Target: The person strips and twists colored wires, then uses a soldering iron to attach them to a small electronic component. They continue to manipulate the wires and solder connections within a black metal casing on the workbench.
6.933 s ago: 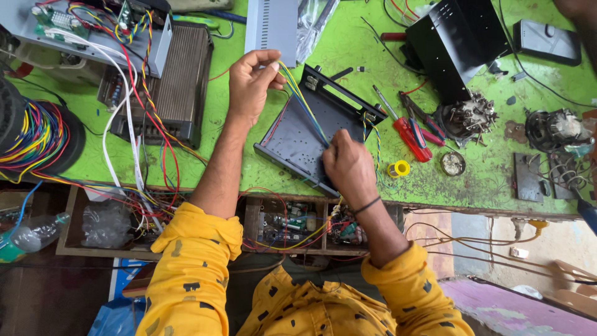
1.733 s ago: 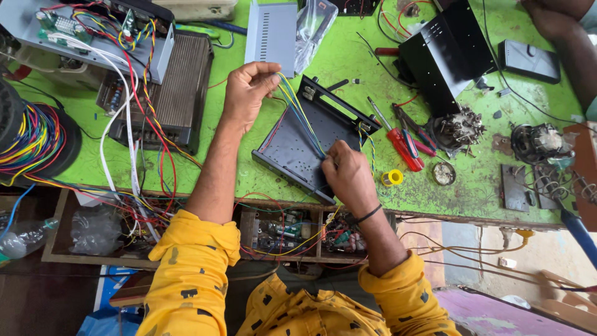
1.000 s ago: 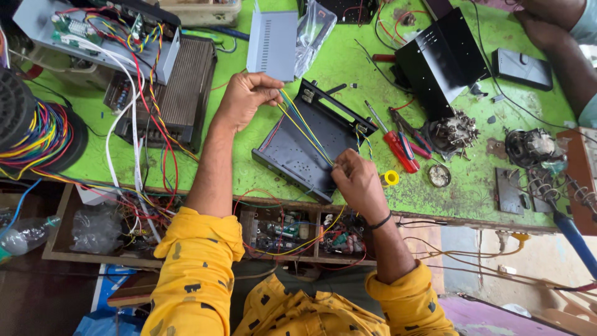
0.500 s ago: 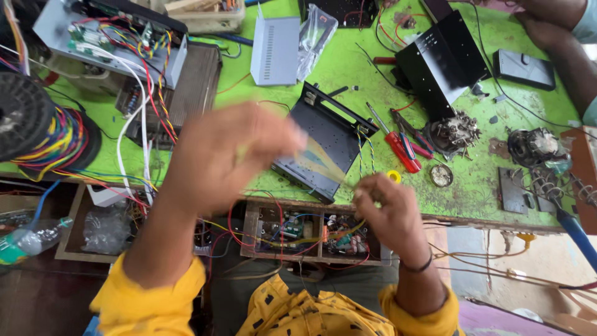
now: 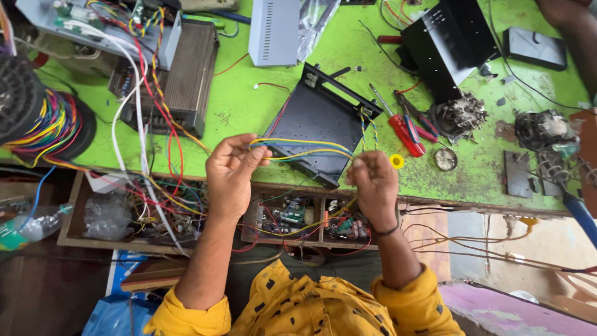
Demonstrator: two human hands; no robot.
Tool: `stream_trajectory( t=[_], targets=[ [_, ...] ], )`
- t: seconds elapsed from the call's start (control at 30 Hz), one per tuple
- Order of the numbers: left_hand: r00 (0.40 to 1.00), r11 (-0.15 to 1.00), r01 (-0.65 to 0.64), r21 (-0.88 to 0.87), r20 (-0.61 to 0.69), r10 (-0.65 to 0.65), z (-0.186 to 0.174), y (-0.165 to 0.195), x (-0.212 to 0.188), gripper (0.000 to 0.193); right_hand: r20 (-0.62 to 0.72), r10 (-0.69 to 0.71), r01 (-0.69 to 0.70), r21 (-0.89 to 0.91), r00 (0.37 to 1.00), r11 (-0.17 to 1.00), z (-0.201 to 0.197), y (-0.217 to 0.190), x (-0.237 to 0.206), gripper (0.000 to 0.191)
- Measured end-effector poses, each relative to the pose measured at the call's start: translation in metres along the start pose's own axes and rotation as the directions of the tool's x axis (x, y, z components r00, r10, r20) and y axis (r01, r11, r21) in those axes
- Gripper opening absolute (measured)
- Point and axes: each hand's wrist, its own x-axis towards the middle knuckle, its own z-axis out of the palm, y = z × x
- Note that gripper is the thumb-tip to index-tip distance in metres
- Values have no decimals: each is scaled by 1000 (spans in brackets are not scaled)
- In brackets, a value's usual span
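My left hand (image 5: 231,172) and my right hand (image 5: 373,183) each pinch an end of a short bundle of thin yellow, blue and green wires (image 5: 305,149), stretched level between them over the bench's front edge. Just beyond the wires lies a flat black metal chassis tray (image 5: 317,121) on the green bench top (image 5: 261,106). Both sleeves are yellow with dark spots.
A red-handled screwdriver (image 5: 401,127), a yellow tape roll (image 5: 396,161) and a black metal box (image 5: 444,43) sit right of the tray. A grey box (image 5: 273,31), a ribbed heat sink (image 5: 186,74) and wire spools (image 5: 43,118) are left. Another person's arm (image 5: 572,25) reaches in top right.
Both hands have pulled back from over the black tray toward the bench's front edge. The wires, held upright before, are now stretched sideways between them.
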Motion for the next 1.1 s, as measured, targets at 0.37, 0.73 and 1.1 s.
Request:
stream_trajectory(
  t=[0.37,0.73,1.1],
  targets=[
    [930,949,-305,-76,192,314,4,69,-6,22,62,-35,26,141,997,990,31,-25,19,6],
    [931,920,-366,140,52,362,-31,120,-12,20,406,-42,92,-105,913,990,45,-64,-24,7],
    [950,874,-23,486,-261,170,-36,15,-100,45,419,440,-555,206,794,806,-10,-22,-109,7]
  ],
)
